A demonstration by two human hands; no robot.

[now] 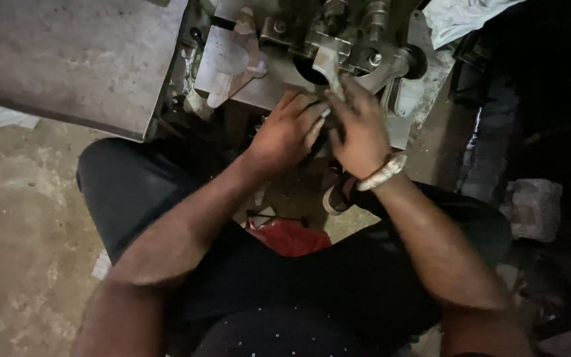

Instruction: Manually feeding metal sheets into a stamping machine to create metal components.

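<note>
Grey cast metal is filling the top of my view: an engine block (365, 46) is sitting on the concrete floor (28, 198), its studs and round bores showing at the upper edge of the frame. I am seeing no box, tray or bin, so there is nothing contained to report.

My left hand (285, 132) is lying half curled just below the block, fingers bent inward toward a dark part that I cannot make out; whether it is actually clamping anything I cannot tell. My right hand (361, 129) is pressing against the left one, fingers wrapping the lower end of a pale metal connecting rod (328, 66), which is standing nearly upright and tilting slightly left, its upper end reaching a bore of the block. A silver bracelet (381, 173) is sitting on the right wrist.

A flat steel plate (74, 59) is occupying the upper left corner, its near edge close to the block. A pale gasket-shaped piece (232, 59) is lying between the plate and the block. A red cloth (289, 237) is showing between my knees, a white rag (457, 16) at the top right, and a grey stone block (533, 208) well apart at the right. My own hands are hiding the rod's lower end.
</note>
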